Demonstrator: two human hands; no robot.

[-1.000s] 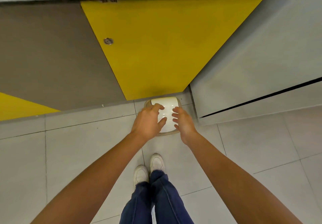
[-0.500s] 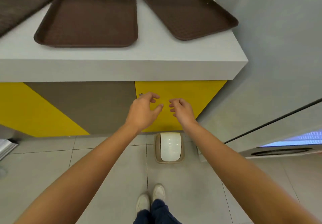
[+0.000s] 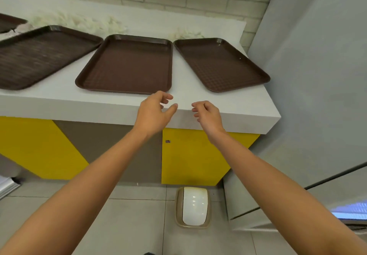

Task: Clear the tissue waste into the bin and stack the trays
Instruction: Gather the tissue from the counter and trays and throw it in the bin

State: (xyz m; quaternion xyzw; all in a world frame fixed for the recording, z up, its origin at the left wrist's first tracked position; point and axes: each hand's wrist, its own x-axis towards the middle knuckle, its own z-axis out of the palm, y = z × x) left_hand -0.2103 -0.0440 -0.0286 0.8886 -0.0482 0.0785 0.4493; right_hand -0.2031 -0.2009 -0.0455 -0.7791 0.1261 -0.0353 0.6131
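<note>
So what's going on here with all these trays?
A person stands at a white counter, holding nothing: the left hand and right hand hover by its front edge, fingers loosely curled. The left tray, middle tray and right tray lie side by side, not yet stacked. Tissue waste sits along the back of the counter, and the bin stands on the floor below, lid closed.

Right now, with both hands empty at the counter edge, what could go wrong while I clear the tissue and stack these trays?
1. The rightmost tray sits angled, its corner near the counter edge; a careless pull might send it off.
2. The tissue waste lies behind the brown trays; reaching over them could scatter shreds.
3. The bin on the floor looks closed, so loose tissue may drop beside it.
</note>
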